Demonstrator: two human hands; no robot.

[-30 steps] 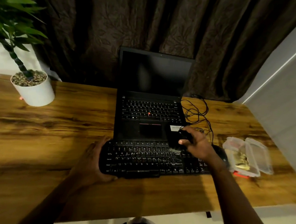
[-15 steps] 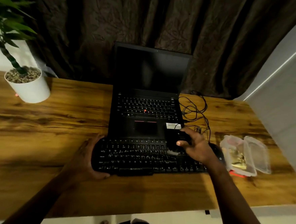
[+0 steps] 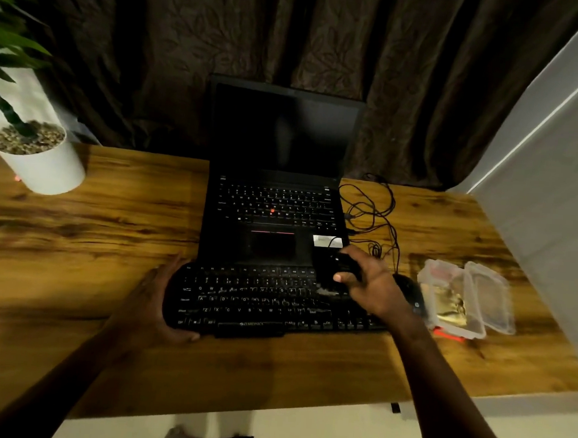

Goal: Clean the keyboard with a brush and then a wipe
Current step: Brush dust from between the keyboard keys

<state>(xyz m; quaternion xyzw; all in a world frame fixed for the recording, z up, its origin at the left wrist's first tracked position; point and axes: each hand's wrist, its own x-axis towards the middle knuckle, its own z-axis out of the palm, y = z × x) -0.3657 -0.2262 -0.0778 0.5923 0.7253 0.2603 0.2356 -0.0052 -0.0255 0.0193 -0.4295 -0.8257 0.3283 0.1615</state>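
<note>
- The black keyboard (image 3: pixel 258 302) lies flat near the front edge of the wooden table (image 3: pixel 91 239), at the middle of the view, long side facing the person.
- The left hand (image 3: pixel 152 301) clasps the keyboard's 9 o'clock end: thumb on the near edge, fingers wrapped round the far corner.
- The right hand (image 3: pixel 375 286) is over the keyboard's 1 o'clock part, fingers closed tightly round a dark brush (image 3: pixel 344 265).
- The brush's lower end meets the upper key rows, where a pale, blurred patch shows. I cannot tell whether that is bristles or dust.
- At 12 o'clock from the keyboard, touching its far edge, stands an open laptop (image 3: pixel 275 204) with a dark screen and 1 white sticker (image 3: pixel 327 241) on its palm rest.
- At 1 o'clock, loose black cables (image 3: pixel 373 214) are tangled beside the laptop.
- At 3 o'clock, just behind the right wrist, sits a black mouse (image 3: pixel 410 292).
- Just beyond the mouse is a clear plastic box (image 3: pixel 458 319) with its lid flipped open. It holds something yellowish, too blurred to name.
- At 10 o'clock, well apart, a white plant pot (image 3: pixel 45 167) stands topped with pebbles.
- A dark curtain (image 3: pixel 189 58) hangs behind the table.
</note>
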